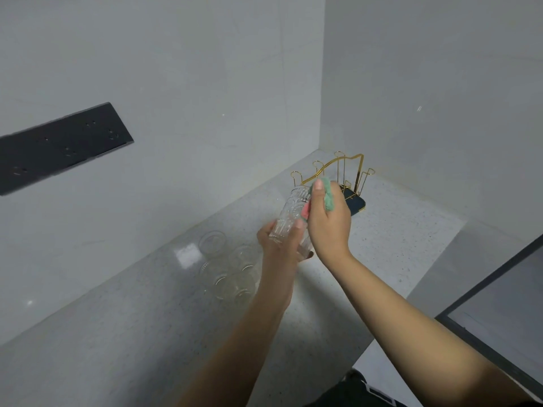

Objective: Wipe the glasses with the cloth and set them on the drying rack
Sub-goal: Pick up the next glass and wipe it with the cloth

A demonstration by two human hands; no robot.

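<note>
Speckled grey stone is carrying everything in this scene, and the countertop (147, 333) is running away from the person toward the corner where two pale walls are meeting. Nearest to the camera, four clear glasses (227, 267) are waiting in a tight group beside the left forearm, close to the back edge of the counter. Above and just beyond them, the left hand (283, 242) is gripping the lower part of a patterned glass (292, 214), with the fingers curled round it. This glass is being held in the air, not resting on the stone, and its long axis is tilting up and away, so the mouth is pointing toward the far corner. The right hand (326, 218) is pinching a green and pink cloth (324, 195) and pressing it against the upper side of the glass, near the rim. Further back, in the corner itself, the gold wire drying rack (338, 174) is standing on its dark base, and no glass is sitting on it. The rack is lying almost straight ahead of the glass mouth, and I judge that both hands are nearly equally close to it.
</note>
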